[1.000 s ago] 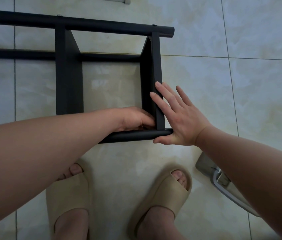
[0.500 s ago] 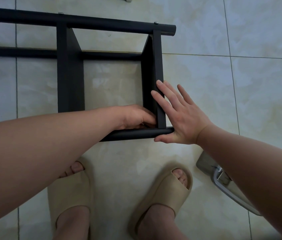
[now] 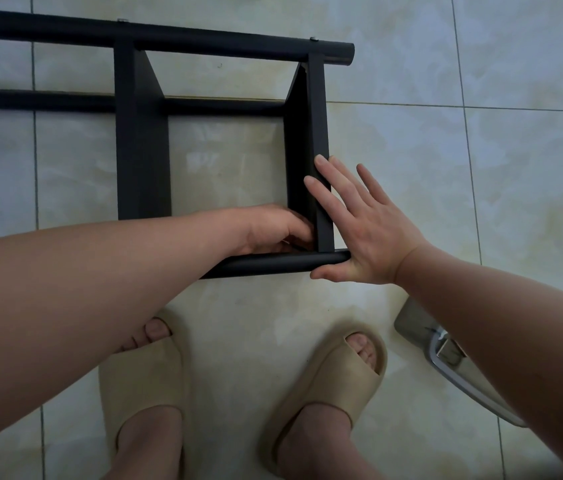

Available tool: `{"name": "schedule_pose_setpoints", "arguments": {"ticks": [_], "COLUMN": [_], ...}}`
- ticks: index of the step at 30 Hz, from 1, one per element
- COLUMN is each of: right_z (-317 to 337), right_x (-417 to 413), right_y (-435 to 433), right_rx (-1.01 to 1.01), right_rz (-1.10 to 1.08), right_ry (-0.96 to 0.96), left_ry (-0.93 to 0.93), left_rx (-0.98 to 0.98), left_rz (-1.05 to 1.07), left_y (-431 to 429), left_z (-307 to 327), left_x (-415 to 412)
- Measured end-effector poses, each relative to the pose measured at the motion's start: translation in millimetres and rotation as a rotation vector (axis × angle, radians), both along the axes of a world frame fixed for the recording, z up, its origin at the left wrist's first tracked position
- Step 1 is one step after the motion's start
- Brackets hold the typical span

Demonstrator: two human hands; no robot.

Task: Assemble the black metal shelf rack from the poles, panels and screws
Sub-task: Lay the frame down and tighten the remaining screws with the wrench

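Observation:
The black rack lies on its side on the tiled floor. Its far pole [image 3: 204,36] carries two small screws [image 3: 313,39]. Two panels run toward me, one on the left [image 3: 141,133] and an end panel [image 3: 314,116] on the right. Both meet the near pole [image 3: 273,263]. My left hand [image 3: 273,226] is tucked into the inner corner of the end panel and the near pole, with its fingers curled; anything they hold is hidden. My right hand [image 3: 366,230] presses flat, fingers straight, against the outside of the end panel and the near pole's tip.
Another black pole [image 3: 31,100] runs lower down behind the panels. My feet in beige slides [image 3: 145,386] [image 3: 335,375] stand just below the rack. A grey and silver object [image 3: 446,355] lies on the floor at the right, partly under my right forearm.
Both hands stay where they were on the rack's near right corner. The rack has not visibly shifted; only the view moves slightly.

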State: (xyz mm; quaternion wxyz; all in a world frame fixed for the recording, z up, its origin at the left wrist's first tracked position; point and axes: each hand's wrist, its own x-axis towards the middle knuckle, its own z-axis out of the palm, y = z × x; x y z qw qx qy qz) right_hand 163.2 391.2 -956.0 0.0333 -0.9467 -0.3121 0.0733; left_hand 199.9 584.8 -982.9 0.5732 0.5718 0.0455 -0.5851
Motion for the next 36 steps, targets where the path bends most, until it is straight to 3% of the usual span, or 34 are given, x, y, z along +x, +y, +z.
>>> {"name": "schedule_pose_setpoints", "arguments": {"ticks": [7,31,36], "right_z": [0.1,0.0,-1.4], "right_x": [-0.1,0.4,0.3], "right_y": [0.3,-0.1,-0.4], "right_rx": [0.007,0.004,0.005], "right_rz": [-0.001,0.003,0.003], "right_ry": [0.007,0.006,0.003], "left_ry": [-0.097,0.008,-0.057], "left_rx": [0.083,-0.01,0.057], "left_rz": [-0.072,0.042,-0.001], "left_y": [-1.6,-2.6,-2.9], "left_z": [4.2,0.1,-1.9], "left_x": [0.3,-1.8,-0.8]}}
